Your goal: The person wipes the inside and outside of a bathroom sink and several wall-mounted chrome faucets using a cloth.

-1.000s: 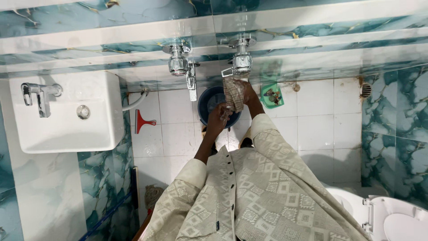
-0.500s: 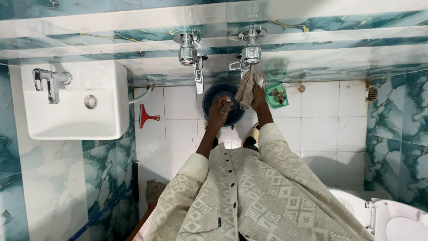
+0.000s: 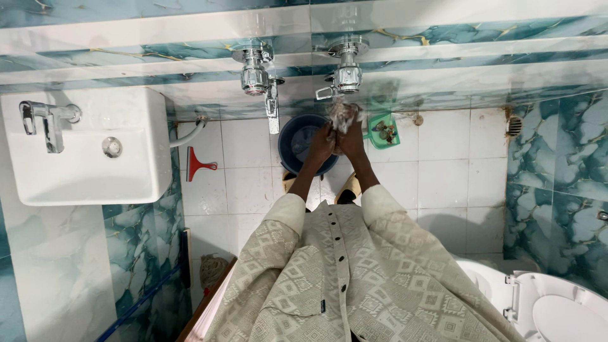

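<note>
My left hand (image 3: 322,143) and my right hand (image 3: 350,140) are pressed together around a bunched checked cloth (image 3: 344,116). The cloth sticks out above my fingers, just under the right-hand chrome wall tap (image 3: 342,75). Both hands hover over a dark blue bucket (image 3: 296,139) standing on the white floor tiles. A second chrome tap (image 3: 258,77) is fixed to the wall a little to the left, its spout above the bucket's left rim.
A white washbasin (image 3: 82,152) with its own tap hangs at left. A red squeegee (image 3: 197,166) lies on the floor beside it. A green tray (image 3: 382,132) sits right of the bucket. A toilet (image 3: 544,304) is at lower right, a floor drain (image 3: 519,125) at far right.
The cloth hung loose from my right hand under the tap; now both hands have come together and bunched it into a wad. My left hand moved right to join it.
</note>
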